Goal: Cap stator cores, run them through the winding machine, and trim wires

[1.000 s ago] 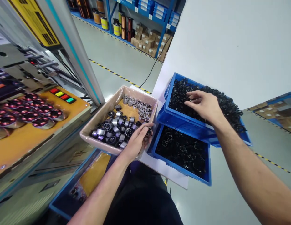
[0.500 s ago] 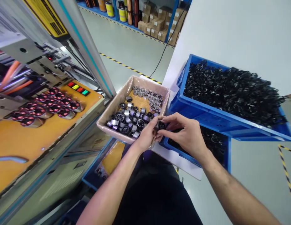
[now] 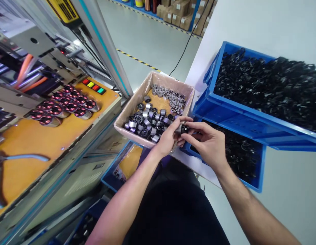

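Note:
My left hand (image 3: 168, 137) is closed around a small metal ring part with a black insert (image 3: 182, 129), at the right edge of the lined box (image 3: 132, 138). The fingertips of my right hand (image 3: 209, 141) pinch the black side of the same part. Inside the box, several silver rings (image 3: 177, 102) stand in rows at the back right, and several silver and black parts (image 3: 147, 123) lie loose in front. Fingers hide some of the held part.
Two blue crates (image 3: 252, 130) (image 3: 261, 177) of black pieces are on the right. At the left, a machine's orange top (image 3: 68, 143) bears copper-wound parts (image 3: 56, 110) and pliers (image 3: 25, 157). A metal post (image 3: 107, 44) rises behind the box.
The whole view has shifted, so the box and crates appear farther right. Both hands still hold the part, and more of its black face shows between the fingers.

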### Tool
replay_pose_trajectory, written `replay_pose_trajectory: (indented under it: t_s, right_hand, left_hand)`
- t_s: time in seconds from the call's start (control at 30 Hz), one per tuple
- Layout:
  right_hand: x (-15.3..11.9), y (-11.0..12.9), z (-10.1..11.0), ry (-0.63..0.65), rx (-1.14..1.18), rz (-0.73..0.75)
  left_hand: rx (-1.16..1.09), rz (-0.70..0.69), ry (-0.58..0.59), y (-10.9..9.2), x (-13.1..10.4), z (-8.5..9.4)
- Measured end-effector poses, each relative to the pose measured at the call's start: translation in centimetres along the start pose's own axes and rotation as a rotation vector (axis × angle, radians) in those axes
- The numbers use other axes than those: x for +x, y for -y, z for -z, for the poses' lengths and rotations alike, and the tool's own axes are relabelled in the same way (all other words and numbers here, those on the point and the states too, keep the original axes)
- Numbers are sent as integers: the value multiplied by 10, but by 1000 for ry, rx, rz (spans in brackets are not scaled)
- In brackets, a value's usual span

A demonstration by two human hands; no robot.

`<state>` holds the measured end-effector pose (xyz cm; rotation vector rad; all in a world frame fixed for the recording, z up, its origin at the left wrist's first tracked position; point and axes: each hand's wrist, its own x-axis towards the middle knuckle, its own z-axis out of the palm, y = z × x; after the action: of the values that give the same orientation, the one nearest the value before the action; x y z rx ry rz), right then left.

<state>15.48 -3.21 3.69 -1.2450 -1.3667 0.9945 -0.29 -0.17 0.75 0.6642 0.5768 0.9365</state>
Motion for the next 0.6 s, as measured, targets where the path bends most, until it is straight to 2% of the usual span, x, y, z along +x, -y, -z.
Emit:
replay_pose_trajectory:
  t_s: [0.23,0.37,0.5,0.6]
  right_hand:
    - [1,8,8,46,-96,67]
    - [-4,11,6,26,-111,66]
    - [-10,11,4,-14,-246,112]
    - [-10,13,6,44,-277,107]
  left_hand:
    - [47,-53,34,9,2,5]
    - [121,-45,43,10,1,7]
    - [126,-28,35,10,0,7]
    - [125,-43,57,12,0,7]
